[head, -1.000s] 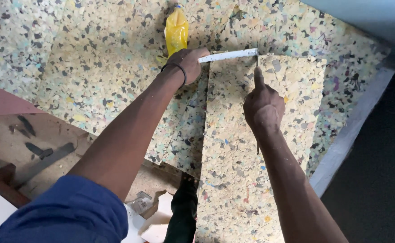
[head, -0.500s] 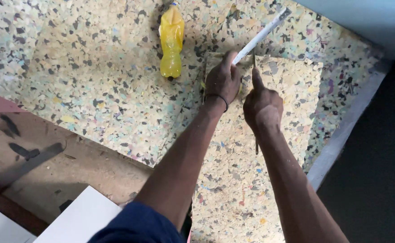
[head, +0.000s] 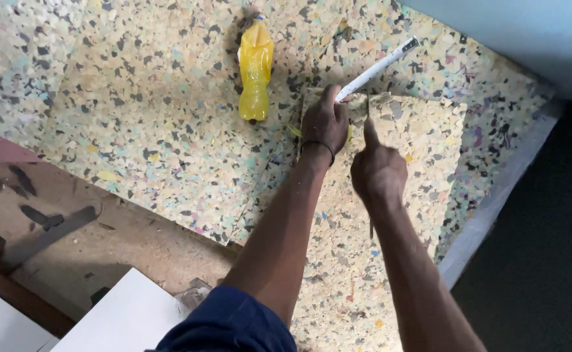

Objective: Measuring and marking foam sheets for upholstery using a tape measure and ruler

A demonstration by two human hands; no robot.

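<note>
Covering the workbench, a large multicoloured speckled foam sheet (head: 136, 130) carries a smaller speckled foam piece (head: 403, 215). On this piece the left hand (head: 325, 124) grips a white ruler (head: 377, 68) — the right hand (head: 378, 171) is clenched, forefinger extended. A yellow plastic bottle (head: 255, 72) lies nearby.

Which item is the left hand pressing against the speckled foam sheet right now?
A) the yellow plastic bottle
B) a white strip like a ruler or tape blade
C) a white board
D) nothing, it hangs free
B: the left hand pins a white strip that runs up and to the right over the speckled foam sheet, while the yellow bottle lies apart to its left, untouched.
</note>
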